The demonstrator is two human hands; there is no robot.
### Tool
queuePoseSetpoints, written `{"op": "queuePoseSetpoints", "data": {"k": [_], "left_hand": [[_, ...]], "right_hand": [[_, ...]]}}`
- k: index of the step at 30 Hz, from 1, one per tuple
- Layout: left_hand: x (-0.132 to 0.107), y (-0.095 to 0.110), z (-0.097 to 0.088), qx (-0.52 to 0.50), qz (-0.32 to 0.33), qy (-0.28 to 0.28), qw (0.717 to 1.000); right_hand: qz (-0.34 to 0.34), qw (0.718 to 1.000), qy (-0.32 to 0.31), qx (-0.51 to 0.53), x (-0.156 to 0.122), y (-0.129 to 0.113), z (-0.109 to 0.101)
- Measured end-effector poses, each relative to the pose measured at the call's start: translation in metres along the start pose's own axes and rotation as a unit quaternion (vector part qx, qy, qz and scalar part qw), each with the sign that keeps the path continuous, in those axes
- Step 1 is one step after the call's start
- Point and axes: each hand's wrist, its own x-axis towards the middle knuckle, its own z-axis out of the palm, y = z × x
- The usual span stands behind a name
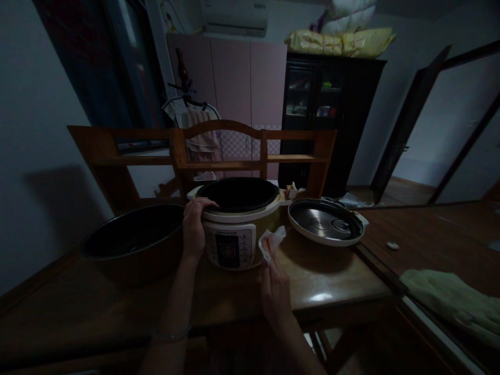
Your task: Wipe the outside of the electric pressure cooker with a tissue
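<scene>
A white and yellowish electric pressure cooker [230,245] stands lidless on the wooden table, its dark cavity facing up and its control panel facing me. My left hand [195,226] rests on the cooker's left rim, fingers curled over the edge and thumb side hidden. In my right hand [275,284] is a white tissue [272,242], pressed against the cooker's front right side beside the panel. To the right, the round lid [326,223] lies with its metal underside up. On the left sits the dark inner pot [135,250], close to my left forearm.
A wooden shelf rack [221,165] rises along the table's back edge. Small items sit behind the cooker's right handle. Right of the table [324,281] lie a pale green cloth [449,302] and a small white object [392,245] on a brown surface.
</scene>
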Motion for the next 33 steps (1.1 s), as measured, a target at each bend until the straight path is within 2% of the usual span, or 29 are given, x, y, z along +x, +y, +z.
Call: {"op": "queuePoseSetpoints", "data": {"k": [3,6,10,13,25,33], "left_hand": [[0.0,0.0,0.0,-0.003,0.0,-0.002,1.0],[0.0,0.0,0.0,-0.008,0.004,-0.002,1.0],[0.0,0.0,0.0,-0.01,0.005,0.002,1.0],[0.0,0.001,0.001,-0.011,0.01,0.003,1.0],[0.0,-0.002,0.001,-0.014,0.013,0.005,1.0],[0.0,-0.003,0.001,-0.012,0.011,0.009,1.0]], "right_hand": [[0.029,0.999,0.025,0.027,0.003,0.001,-0.005],[0.022,0.998,0.053,0.033,0.019,-0.01,-0.013],[-0.018,0.999,0.042,0.015,0.043,-0.026,-0.017],[-0.033,0.999,0.029,0.01,0.049,-0.029,-0.013],[-0.047,0.998,-0.029,-0.042,0.023,-0.005,-0.012],[-0.024,0.997,-0.045,-0.056,0.005,0.022,-0.018]]}}
